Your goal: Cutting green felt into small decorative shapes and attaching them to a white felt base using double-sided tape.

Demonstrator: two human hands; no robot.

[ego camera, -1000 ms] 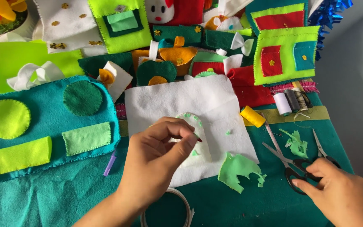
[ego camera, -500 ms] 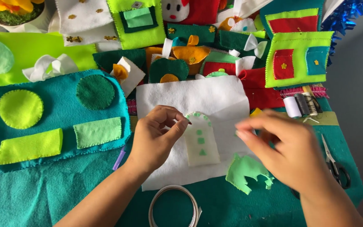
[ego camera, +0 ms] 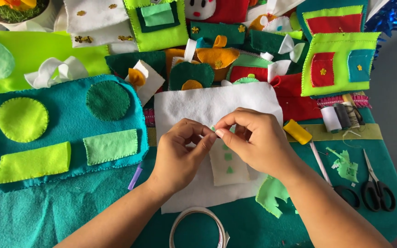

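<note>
Cream felt piece (ego camera: pixel 228 165), a small rectangle dotted with little green shapes, lay on the white felt sheet (ego camera: pixel 194 103) at the middle of the table, its top edge tucked under the two hands. From the head view, the left hand (ego camera: pixel 180 154) and right hand (ego camera: pixel 253 140) met just above it, fingertips pinched together on a tiny green scrap, too small to make out clearly. It looked as if both hands pinched so close because the bit was so small. Black scissors (ego camera: pixel 377 188) rested well off to the right, beside green offcuts (ego camera: pixel 345 165). A yellow spool (ego camera: pixel 297 132) lay near the right wrist. Left of the sheet sat a teal felt panel (ego camera: pixel 65 133) with round and rectangular green patches. No labels were legible.
</note>
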